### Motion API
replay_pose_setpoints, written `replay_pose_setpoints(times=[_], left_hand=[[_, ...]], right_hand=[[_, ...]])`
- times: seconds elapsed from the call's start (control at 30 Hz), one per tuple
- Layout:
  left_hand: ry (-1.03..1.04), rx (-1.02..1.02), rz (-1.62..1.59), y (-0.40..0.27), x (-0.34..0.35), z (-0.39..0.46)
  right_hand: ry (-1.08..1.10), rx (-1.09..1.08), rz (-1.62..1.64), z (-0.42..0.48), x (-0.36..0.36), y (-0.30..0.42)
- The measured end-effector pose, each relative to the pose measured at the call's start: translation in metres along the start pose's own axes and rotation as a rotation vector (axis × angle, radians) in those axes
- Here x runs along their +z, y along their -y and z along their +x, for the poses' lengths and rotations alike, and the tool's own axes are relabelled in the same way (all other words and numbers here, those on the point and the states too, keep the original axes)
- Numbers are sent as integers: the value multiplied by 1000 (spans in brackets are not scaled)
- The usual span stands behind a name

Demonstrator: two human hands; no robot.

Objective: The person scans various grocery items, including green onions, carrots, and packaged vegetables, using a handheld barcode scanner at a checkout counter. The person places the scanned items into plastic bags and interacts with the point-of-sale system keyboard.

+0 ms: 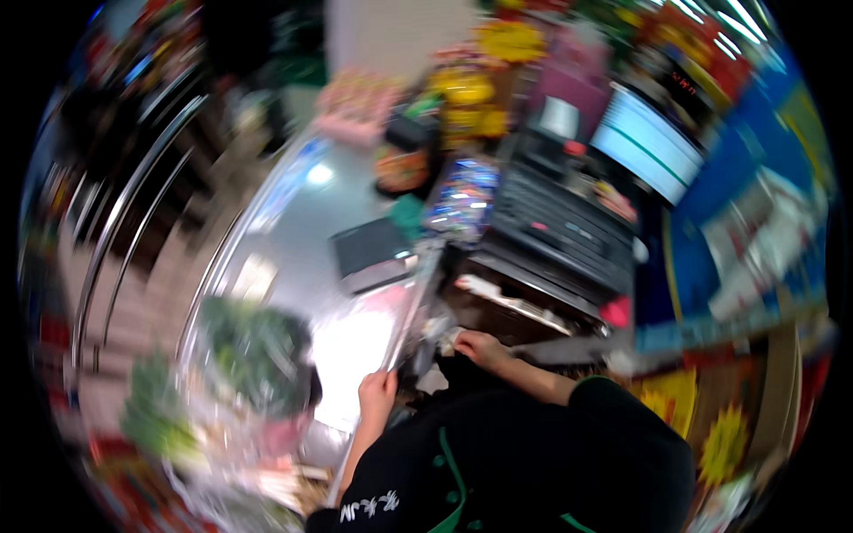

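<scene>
My left hand [378,394] is at the near edge of a shiny metal checkout counter [283,200], its fingers curled; blur hides whether it grips anything. To its right, my right hand [482,350] has bent fingers close to a small pale item [450,338]; I cannot tell whether it holds it. Crumpled, translucent plastic [426,346] shows between the hands, in front of an open-looking drawer [496,313]. On the counter left of my left hand lie leafy greens in a clear plastic bag [256,356]. A dark box-like device [373,253] sits farther up the counter.
A black keyboard [566,226] and a lit screen [646,143] stand at the right. Beyond the counter are a tray of small packets [464,200] and a pink carton [360,106]. Loose green vegetables [156,406] lie at the left, near metal rails [123,206].
</scene>
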State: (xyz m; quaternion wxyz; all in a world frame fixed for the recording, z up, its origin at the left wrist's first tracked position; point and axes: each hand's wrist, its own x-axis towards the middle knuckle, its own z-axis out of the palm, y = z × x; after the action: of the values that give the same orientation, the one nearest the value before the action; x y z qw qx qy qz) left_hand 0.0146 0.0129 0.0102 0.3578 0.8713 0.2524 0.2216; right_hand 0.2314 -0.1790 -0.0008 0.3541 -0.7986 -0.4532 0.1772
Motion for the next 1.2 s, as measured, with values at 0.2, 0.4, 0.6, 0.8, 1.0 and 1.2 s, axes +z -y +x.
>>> replay_pose_setpoints(times=[0.2,0.4,0.6,0.8,1.0,1.2], left_hand=[[173,-93,174,13,8,19],[2,5,292,22,32,38],[-39,-116,407,17,46,66],[-91,-237,453,13,54,75],[-88,-334,336,0,55,76],[-201,-603,198,-13,42,23]], right_hand=[[-478,677,-103,-119,-70,-51],[-1148,961,-124,-197,-151,-126],[-805,1071,-343,-187,-201,-149],[-1014,727,-250,-171,-176,-117],[-439,526,114,-121,-84,-112],[-33,194,387,-10,-66,-67]])
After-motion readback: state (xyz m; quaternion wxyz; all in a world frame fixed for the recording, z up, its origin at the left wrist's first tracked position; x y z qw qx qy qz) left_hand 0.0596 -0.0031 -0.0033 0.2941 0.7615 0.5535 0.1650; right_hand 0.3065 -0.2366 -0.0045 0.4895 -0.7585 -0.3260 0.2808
